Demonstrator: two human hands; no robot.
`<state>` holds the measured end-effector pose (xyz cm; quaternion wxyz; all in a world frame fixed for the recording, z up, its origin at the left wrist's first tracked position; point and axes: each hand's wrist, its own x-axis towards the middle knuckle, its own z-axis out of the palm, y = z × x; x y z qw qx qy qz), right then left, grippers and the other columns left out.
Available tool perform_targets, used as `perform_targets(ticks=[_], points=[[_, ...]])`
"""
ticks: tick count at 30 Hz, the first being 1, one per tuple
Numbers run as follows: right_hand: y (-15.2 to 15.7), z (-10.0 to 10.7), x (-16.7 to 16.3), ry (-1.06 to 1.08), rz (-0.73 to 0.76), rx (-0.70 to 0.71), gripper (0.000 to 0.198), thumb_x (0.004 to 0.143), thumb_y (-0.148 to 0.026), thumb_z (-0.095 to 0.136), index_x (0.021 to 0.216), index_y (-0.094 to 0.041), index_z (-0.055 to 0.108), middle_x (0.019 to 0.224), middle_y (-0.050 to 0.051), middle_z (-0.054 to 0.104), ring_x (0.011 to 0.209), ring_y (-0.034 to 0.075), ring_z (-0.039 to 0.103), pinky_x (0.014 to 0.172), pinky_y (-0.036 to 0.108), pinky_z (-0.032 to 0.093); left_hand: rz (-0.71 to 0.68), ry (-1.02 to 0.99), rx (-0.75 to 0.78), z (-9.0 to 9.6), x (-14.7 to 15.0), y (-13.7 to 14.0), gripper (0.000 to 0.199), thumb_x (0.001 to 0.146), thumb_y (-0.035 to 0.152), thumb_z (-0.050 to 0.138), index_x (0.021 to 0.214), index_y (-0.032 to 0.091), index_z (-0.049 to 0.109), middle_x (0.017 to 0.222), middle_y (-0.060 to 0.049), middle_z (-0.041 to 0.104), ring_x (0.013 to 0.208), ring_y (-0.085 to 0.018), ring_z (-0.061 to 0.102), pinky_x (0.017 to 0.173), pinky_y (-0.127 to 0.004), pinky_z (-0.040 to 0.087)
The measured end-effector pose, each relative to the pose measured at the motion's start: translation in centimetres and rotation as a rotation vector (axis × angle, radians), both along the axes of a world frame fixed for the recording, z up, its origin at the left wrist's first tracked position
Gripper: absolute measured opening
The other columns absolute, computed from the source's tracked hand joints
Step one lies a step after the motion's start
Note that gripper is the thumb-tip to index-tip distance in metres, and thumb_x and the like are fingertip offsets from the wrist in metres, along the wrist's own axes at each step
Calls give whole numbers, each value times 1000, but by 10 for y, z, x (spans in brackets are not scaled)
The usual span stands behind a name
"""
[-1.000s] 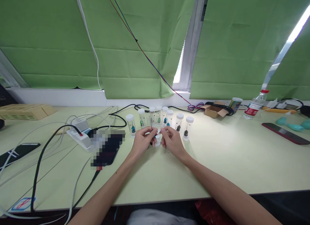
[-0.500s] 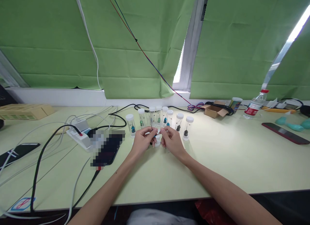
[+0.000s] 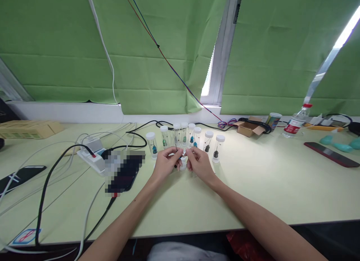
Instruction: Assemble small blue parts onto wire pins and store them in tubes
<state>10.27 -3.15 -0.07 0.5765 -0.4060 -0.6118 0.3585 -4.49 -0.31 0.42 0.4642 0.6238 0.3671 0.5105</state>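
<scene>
My left hand (image 3: pixel 165 162) is closed in a pinch on a thin dark stick (image 3: pixel 176 144) that points upward; a small bluish and dark bit shows by its fingers. Close beside it, my right hand (image 3: pixel 201 163) is also pinched, its fingertips by a tiny pale piece too small to name. A white cap (image 3: pixel 183 165) shows between the two hands, partly covered by fingers. Behind them stand several clear tubes with white lids, among them a left tube (image 3: pixel 152 145) with a blue piece and a right tube (image 3: pixel 218 148) with a dark piece.
A phone (image 3: pixel 126 174) and a white power strip (image 3: pixel 92 161) with tangled cables lie to the left. Along the back right are a small cardboard box (image 3: pixel 246 129), a can (image 3: pixel 273 122) and a water bottle (image 3: pixel 295 123). A dark red-edged phone (image 3: pixel 332 154) lies far right.
</scene>
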Motion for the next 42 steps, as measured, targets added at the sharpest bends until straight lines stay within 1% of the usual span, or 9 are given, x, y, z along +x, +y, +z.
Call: perform_targets(ticks=[15,22,29,33,37,42], points=[[1,-1,0,13,6,-5,40,91,-56,49,75,-20,56,45,-6,49,38,10,45,43,22,38,2,12,-2,1,0,0,29,80,45,68,74,17,65,61,0,60,48,-10,54,47,-23,44],[0,1,0,20,11,-4,38,91,-54,49,75,-20,56,46,-6,49,39,9,46,44,21,38,1,4,-2,-1,-1,1,31,80,47,68,73,17,65,61,0,60,47,-10,54,47,-23,44],[1,0,1,124,67,-7,38,93,-55,46,89,-19,57,49,-6,52,39,9,48,42,20,41,-14,-31,-49,1,-1,0,32,80,47,68,72,16,64,61,0,61,46,-10,53,47,-23,43],[0,1,1,173,77,-11,37,91,-56,49,95,-20,55,50,-7,53,38,9,48,40,20,41,-29,-30,-64,1,0,0,33,81,48,67,72,16,63,61,0,61,46,-10,53,46,-23,42],[2,2,1,187,68,-6,35,90,-55,53,92,-20,55,49,-7,53,38,9,47,39,19,40,-23,-20,-67,1,0,0,33,80,48,67,71,16,62,61,0,59,45,-10,52,46,-23,42],[5,-1,1,199,48,-12,35,88,-55,55,86,-20,54,49,-7,53,37,8,47,39,20,40,-6,-5,-59,7,2,-3,35,75,49,71,68,16,61,60,1,59,43,-10,51,44,-24,42]])
